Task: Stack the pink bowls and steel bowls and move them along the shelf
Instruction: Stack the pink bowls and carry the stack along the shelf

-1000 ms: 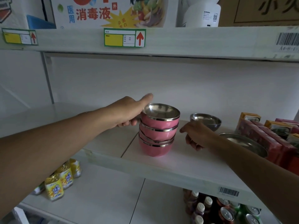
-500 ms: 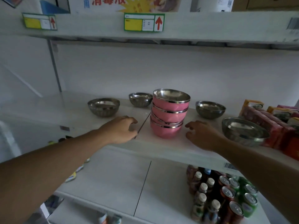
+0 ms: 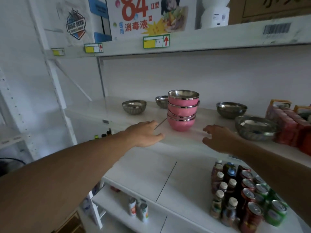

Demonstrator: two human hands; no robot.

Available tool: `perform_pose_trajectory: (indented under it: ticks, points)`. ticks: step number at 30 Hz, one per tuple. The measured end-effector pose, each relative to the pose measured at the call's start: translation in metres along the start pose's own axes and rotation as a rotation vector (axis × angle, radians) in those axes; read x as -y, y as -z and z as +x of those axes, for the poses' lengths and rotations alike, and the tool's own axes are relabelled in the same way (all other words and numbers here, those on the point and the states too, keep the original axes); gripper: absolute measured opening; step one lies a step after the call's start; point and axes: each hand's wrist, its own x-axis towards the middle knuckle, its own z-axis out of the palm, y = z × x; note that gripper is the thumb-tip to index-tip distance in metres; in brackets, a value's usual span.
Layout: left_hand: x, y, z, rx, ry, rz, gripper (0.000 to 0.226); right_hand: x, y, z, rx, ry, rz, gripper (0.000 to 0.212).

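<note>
Resting now off the pink bowls (image 3: 182, 110), both hands, unlike a second ago.

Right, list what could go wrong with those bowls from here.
1. The pink bowl stack sits unevenly, its upper bowls offset, so sliding it may topple it.
2. It stands near the shelf's front edge; a nudge from either of the hands, left or right, could push it off.
3. The large steel bowl also sits close to that edge.
</note>
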Motion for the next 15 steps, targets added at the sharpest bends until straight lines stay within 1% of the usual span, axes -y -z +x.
perform_pose_trajectory:
  ticks: [4, 7, 11, 15]
  points:
    - [-0.001, -0.001, 0.004, -0.007, -0.028, -0.014, 0.098, 0.003, 0.009, -0.004, -0.013, 0.019, 0.011, 0.06]
    - [0.002, -0.002, 0.016, -0.013, -0.048, -0.067, 0.111, 0.009, 0.012, -0.002, -0.002, 0.02, 0.023, 0.064]
    - [0.015, -0.004, 0.039, -0.019, -0.073, -0.179, 0.123, 0.02, 0.01, 0.01, 0.026, -0.026, 0.109, 0.077]
    - [0.025, -0.01, 0.069, -0.008, -0.159, -0.298, 0.129, 0.025, 0.006, 0.026, 0.023, -0.083, 0.221, 0.096]
